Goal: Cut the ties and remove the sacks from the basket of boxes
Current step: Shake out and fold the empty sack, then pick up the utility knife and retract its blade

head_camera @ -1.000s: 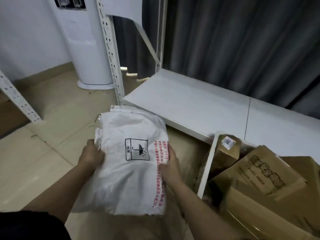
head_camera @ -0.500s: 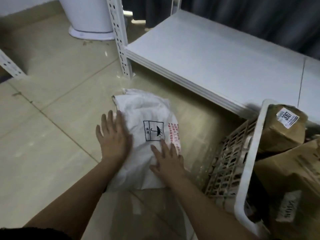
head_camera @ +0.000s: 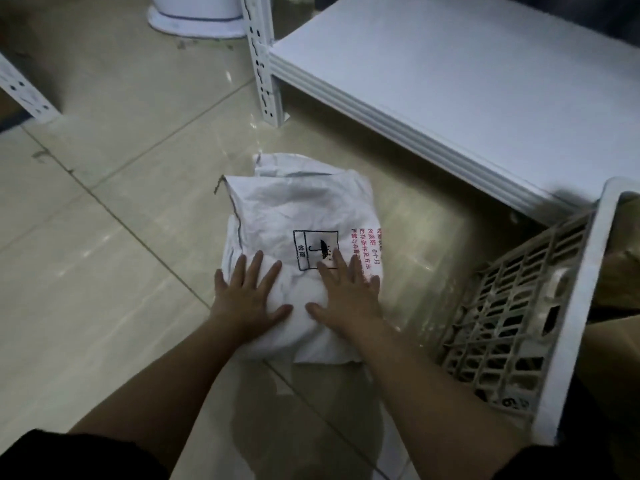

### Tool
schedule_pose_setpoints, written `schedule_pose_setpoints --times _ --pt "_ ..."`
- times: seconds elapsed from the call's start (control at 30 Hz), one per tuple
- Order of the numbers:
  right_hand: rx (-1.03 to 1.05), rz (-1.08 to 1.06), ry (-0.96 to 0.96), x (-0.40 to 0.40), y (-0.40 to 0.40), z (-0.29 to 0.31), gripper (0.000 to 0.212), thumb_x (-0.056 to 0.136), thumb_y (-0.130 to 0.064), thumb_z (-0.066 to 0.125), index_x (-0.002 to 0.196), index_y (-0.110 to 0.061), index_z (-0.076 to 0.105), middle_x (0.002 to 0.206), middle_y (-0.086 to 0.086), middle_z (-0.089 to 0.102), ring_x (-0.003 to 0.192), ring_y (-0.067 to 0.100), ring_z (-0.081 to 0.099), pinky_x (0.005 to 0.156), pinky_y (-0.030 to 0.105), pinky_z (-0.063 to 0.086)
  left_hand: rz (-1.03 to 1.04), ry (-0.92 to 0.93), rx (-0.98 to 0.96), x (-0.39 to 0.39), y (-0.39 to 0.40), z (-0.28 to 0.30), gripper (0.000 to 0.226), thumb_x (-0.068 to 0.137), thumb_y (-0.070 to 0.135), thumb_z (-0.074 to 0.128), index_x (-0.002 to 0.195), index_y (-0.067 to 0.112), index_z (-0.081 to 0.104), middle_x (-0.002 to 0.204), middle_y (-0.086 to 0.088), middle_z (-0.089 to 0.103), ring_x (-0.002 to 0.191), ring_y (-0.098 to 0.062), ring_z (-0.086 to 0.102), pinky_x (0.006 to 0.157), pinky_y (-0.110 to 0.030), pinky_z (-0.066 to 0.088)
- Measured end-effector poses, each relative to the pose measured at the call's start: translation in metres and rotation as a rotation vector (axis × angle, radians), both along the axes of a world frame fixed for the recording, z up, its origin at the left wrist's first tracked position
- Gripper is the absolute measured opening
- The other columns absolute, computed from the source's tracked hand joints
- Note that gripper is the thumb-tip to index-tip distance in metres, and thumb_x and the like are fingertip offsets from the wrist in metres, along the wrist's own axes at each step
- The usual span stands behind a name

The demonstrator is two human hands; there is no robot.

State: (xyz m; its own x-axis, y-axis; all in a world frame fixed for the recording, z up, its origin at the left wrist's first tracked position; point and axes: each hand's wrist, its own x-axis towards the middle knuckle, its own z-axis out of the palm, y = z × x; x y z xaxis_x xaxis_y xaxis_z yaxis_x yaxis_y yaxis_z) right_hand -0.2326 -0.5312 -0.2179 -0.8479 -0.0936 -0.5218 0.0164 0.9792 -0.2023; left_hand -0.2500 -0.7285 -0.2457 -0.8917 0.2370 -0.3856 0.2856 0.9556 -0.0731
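A folded white woven sack (head_camera: 298,216) with a black umbrella mark and red print lies flat on the tiled floor. My left hand (head_camera: 247,299) presses on its near left part with straight, spread fingers. My right hand (head_camera: 346,296) lies flat on its near right part, fingers over the printed mark. To the right stands the white lattice basket (head_camera: 512,323); a brown cardboard box (head_camera: 620,344) shows inside it at the frame's edge. No tie or cutting tool is in sight.
A low white shelf board (head_camera: 467,74) on a perforated white post (head_camera: 263,60) runs across the back right. Another perforated upright (head_camera: 24,91) leans at the far left. A white round base (head_camera: 197,15) stands on the floor behind.
The sack came down from mid-air onto the floor. Both hands let go of its edges and now press flat on its near end, closer together than half a second ago.
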Motion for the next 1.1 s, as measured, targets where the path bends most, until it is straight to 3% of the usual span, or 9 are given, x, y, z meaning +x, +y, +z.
schedule_pose_setpoints --times 0.2,0.3,0.4,0.57,0.7,0.77,0.83,0.93,1.1 --pt "0.193 0.164 -0.055 0.014 0.015 -0.024 0.087 0.089 -0.064 0.035 0.148 -0.031 -0.020 0.141 -0.002 -0.044 0.142 0.030 -0.028 0.110 0.066 0.002 0.000 -0.077 -0.091 -0.012 0.006 0.000 0.088 0.078 0.081 0.020 0.150 0.037 -0.008 0.160 -0.002 -0.016 0.148 -0.027 -0.008 0.113 -0.057 0.002" --pt "0.223 0.141 -0.037 0.010 0.018 -0.023 0.084 0.093 -0.057 0.038 0.148 -0.031 -0.020 0.138 -0.004 -0.044 0.144 0.030 -0.023 0.112 0.063 0.007 -0.037 0.139 -0.031 0.004 0.011 0.019 0.079 0.081 0.062 0.031 0.149 0.020 0.031 0.157 -0.015 0.019 0.146 -0.034 0.016 0.114 -0.054 -0.002" --pt "0.249 0.081 -0.035 0.007 0.016 -0.022 0.074 0.098 -0.045 0.034 0.148 -0.030 -0.019 0.149 0.000 -0.037 0.144 0.031 -0.020 0.113 0.061 0.008 -0.091 0.272 0.070 0.045 0.006 0.015 0.069 0.080 0.050 0.040 0.132 0.006 0.055 0.140 -0.021 0.048 0.133 -0.039 0.041 0.112 -0.059 0.015" --pt "0.237 0.057 -0.076 0.007 0.013 -0.015 0.069 0.100 -0.031 0.033 0.150 -0.030 -0.014 0.155 0.001 -0.029 0.145 0.031 -0.019 0.114 0.060 0.006 0.082 -0.011 0.124 0.065 -0.011 -0.007 0.081 0.087 0.069 0.011 0.145 0.019 0.038 0.152 -0.010 0.035 0.140 -0.029 0.033 0.105 -0.052 0.033" --pt "0.190 0.013 -0.053 0.011 0.015 -0.001 0.064 0.100 -0.034 0.030 0.152 -0.026 -0.006 0.159 0.001 -0.018 0.147 0.028 -0.012 0.116 0.052 0.009 0.089 -0.202 -0.030 0.045 -0.004 0.004 0.095 0.074 0.074 0.011 0.153 0.024 -0.001 0.161 -0.004 -0.010 0.149 -0.024 -0.004 0.116 -0.046 0.012" --pt "0.134 -0.037 -0.010 0.016 0.012 0.010 0.063 0.099 -0.035 0.031 0.152 -0.023 -0.001 0.160 0.002 -0.010 0.147 0.028 -0.007 0.116 0.048 0.012 0.025 -0.137 -0.055 0.039 0.002 0.021 0.079 0.085 0.058 0.035 0.151 0.017 0.019 0.159 -0.010 0.013 0.146 -0.029 0.015 0.115 -0.049 0.016" --pt "0.097 -0.057 0.050 0.025 0.005 0.026 0.059 0.099 -0.028 0.034 0.151 -0.018 0.008 0.160 0.006 0.004 0.147 0.029 0.004 0.114 0.045 0.016 -0.044 0.062 0.011 0.035 0.007 0.040 0.053 0.076 0.040 0.039 0.113 0.009 0.063 0.118 -0.014 0.060 0.110 -0.034 0.059 0.095 -0.052 0.044" --pt "0.125 -0.008 0.120 0.047 0.000 0.067 0.046 0.095 -0.014 0.037 0.140 -0.010 0.032 0.142 0.014 0.038 0.132 0.031 0.034 0.103 0.042 0.031 -0.078 0.145 0.127 0.032 0.014 0.077 0.049 0.065 0.036 0.032 0.080 0.010 0.070 0.080 -0.010 0.068 0.068 -0.031 0.066 0.065 -0.039 0.053" --pt "0.149 0.071 0.195 0.085 0.006 0.153 0.031 0.093 -0.009 0.041 0.123 -0.007 0.051 0.124 0.013 0.056 0.114 0.031 0.054 0.090 0.037 0.040 -0.027 0.113 0.177 0.047 0.052 0.169 0.035 0.093 0.033 0.037 0.113 0.018 0.061 0.112 -0.004 0.066 0.101 -0.026 0.063 0.077 -0.029 0.046"
